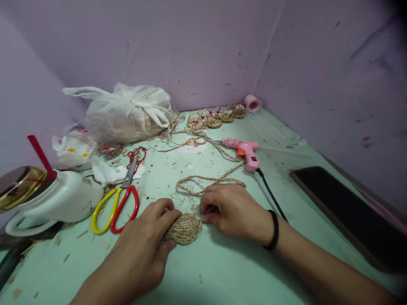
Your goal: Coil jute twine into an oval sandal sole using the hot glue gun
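A flat oval coil of braided straw cord lies on the pale green table between my hands. My left hand grips its left side, with the thumb at the near edge and fingers over the top. At the coil's right edge, my right hand pinches the cord where it leaves the coil. A loose length of the braided cord loops on the table beyond my right hand and runs back toward a pink glue gun. Red-and-yellow-handled scissors lie left of my hands, blades pointing away.
At left stand a white mug with a red straw and a gold-rimmed lid. Behind are a white plastic bag, several small woven straw pieces and a pink spool. A dark phone lies at right.
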Available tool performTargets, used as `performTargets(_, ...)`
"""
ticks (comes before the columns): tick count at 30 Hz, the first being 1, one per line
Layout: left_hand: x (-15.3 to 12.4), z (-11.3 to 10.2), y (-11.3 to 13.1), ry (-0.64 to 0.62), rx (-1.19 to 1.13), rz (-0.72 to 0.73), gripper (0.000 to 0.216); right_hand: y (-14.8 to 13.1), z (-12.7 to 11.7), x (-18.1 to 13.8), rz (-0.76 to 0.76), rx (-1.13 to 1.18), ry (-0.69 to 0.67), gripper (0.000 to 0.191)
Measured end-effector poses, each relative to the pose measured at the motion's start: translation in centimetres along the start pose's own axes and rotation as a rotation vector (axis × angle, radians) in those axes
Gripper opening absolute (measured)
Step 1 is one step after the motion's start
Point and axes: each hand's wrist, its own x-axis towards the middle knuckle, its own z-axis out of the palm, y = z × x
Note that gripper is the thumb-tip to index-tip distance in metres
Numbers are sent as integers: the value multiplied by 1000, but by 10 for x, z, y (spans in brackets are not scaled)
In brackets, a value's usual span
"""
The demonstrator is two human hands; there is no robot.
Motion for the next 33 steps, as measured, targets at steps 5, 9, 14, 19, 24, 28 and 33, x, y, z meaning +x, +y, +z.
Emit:
performTargets(5, 2, 1, 0, -3, -12, 33, 42, 8, -7, -2, -82, 34, -44, 7)
performTargets(9, 3, 1, 1, 10, -23, 118, 41, 11, -11, -2, -157, 137, -123, 13)
performTargets(14, 6, -3, 4, 0, -51, 203, 39, 12, -12, 0, -205, 78, -136, 7)
performTargets(19, 7, -4, 4, -24, -88, 168, 37, 15, -11, 1, -264, 135, -122, 9)
performTargets(24, 9, -3, 4, -30, -91, 177, 35, 16, -5, 3, -246, 194, -66, 8)
performTargets(28, 9, 0, 1, -16, -103, 195, 32, 16, 1, 5, -220, 218, -30, 10)
performTargets(33, 9, 3, -1, -5, -111, 207, 34, 17, 7, 7, -235, 225, 25, 12)
